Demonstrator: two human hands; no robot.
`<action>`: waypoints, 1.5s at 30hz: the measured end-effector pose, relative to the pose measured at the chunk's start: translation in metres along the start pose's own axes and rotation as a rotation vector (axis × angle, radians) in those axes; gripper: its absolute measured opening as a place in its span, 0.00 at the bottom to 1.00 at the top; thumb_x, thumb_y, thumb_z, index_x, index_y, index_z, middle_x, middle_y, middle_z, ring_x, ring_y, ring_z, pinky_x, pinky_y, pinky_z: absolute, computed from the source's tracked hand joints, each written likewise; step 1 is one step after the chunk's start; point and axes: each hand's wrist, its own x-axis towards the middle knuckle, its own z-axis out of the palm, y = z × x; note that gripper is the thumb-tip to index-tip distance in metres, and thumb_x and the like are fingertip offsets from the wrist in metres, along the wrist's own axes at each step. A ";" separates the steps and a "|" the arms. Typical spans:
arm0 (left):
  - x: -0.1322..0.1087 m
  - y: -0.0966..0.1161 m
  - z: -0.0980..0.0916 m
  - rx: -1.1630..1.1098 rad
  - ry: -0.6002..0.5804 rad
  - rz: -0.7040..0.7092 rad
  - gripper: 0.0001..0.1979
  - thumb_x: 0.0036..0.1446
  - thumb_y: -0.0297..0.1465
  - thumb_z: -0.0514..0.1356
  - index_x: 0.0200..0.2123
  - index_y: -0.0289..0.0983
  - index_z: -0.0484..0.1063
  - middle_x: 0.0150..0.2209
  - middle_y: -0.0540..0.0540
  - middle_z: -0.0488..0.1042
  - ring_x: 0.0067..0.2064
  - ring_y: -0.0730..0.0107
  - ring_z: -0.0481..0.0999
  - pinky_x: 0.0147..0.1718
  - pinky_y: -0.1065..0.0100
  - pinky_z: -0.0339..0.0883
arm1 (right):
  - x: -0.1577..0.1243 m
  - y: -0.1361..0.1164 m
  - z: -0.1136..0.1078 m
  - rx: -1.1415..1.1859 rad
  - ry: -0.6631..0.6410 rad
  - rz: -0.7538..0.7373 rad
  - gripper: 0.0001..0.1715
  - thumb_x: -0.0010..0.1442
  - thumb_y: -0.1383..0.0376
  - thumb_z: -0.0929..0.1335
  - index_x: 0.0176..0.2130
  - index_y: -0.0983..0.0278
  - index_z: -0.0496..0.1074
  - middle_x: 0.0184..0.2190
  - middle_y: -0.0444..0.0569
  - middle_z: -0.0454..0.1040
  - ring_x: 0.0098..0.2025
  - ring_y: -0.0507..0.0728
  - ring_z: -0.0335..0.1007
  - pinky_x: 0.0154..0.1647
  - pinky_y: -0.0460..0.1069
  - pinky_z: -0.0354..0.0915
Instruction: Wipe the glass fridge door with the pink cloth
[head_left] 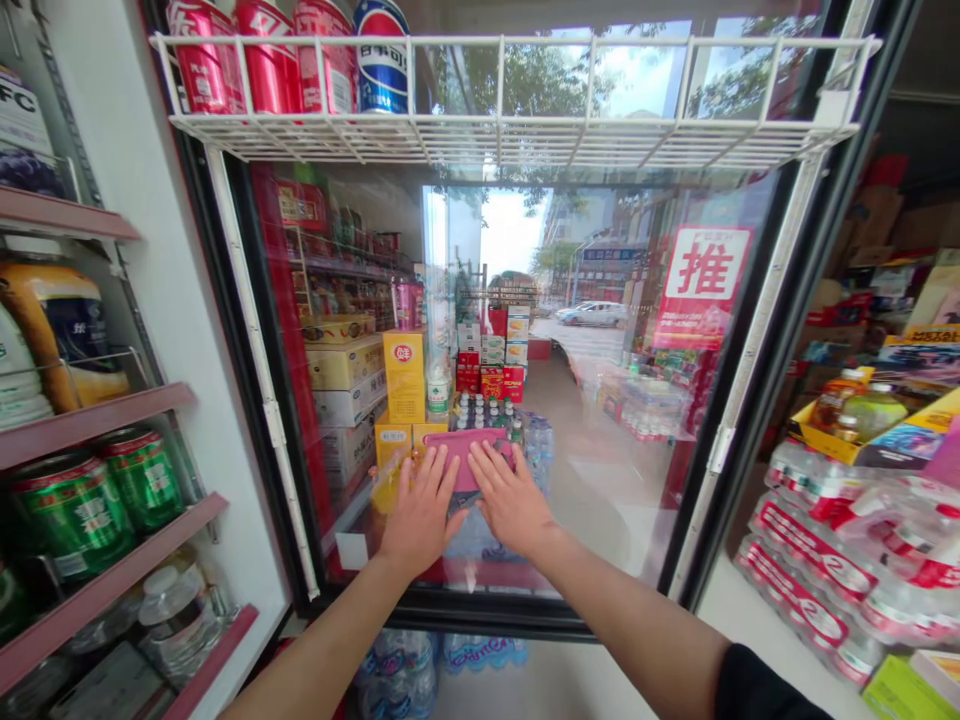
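Observation:
A folded pink cloth [454,462] lies against the inner glass pane [600,520] of a fridge door. My left hand [421,508] rests flat on the cloth's left side, its fingers stretched upward. Beside it, my right hand [511,496] presses on the cloth's right side, fingers also extended. The two thumbs point toward each other near the cloth's lower edge, and both palms face the glass. A black door frame [480,612] surrounds the pane.
Across the door's upper part runs a white wire rack [600,130] holding several cans, including a blue Pepsi can [381,60]. Fridge shelves [97,422] with drinks stand at left. Wrapped bottle packs [817,570] are stacked at right. Bottled water [397,670] sits below the door.

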 end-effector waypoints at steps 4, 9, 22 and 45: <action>0.017 -0.015 -0.016 0.030 0.021 0.022 0.40 0.73 0.50 0.54 0.78 0.32 0.58 0.80 0.33 0.48 0.81 0.43 0.49 0.78 0.36 0.37 | 0.022 0.009 -0.016 0.001 0.024 -0.018 0.44 0.75 0.57 0.66 0.79 0.72 0.51 0.82 0.55 0.42 0.82 0.68 0.43 0.81 0.76 0.46; 0.060 -0.043 -0.054 0.066 0.071 0.014 0.40 0.74 0.48 0.53 0.80 0.31 0.52 0.81 0.31 0.41 0.82 0.43 0.42 0.78 0.35 0.36 | 0.072 0.027 -0.048 0.004 0.106 -0.016 0.46 0.74 0.59 0.67 0.80 0.72 0.49 0.82 0.56 0.42 0.83 0.67 0.39 0.82 0.75 0.37; 0.150 -0.097 -0.141 0.113 0.120 -0.007 0.39 0.75 0.42 0.51 0.81 0.34 0.46 0.82 0.34 0.36 0.83 0.43 0.39 0.77 0.33 0.35 | 0.175 0.060 -0.108 -0.023 0.321 0.020 0.44 0.75 0.61 0.64 0.80 0.74 0.48 0.82 0.57 0.41 0.84 0.68 0.36 0.82 0.75 0.28; 0.002 -0.056 -0.036 0.087 -0.007 -0.096 0.37 0.74 0.44 0.54 0.78 0.32 0.57 0.80 0.30 0.46 0.81 0.41 0.48 0.77 0.35 0.46 | 0.077 -0.029 -0.006 0.040 0.046 -0.107 0.44 0.73 0.63 0.65 0.79 0.74 0.49 0.82 0.57 0.39 0.83 0.68 0.39 0.81 0.77 0.44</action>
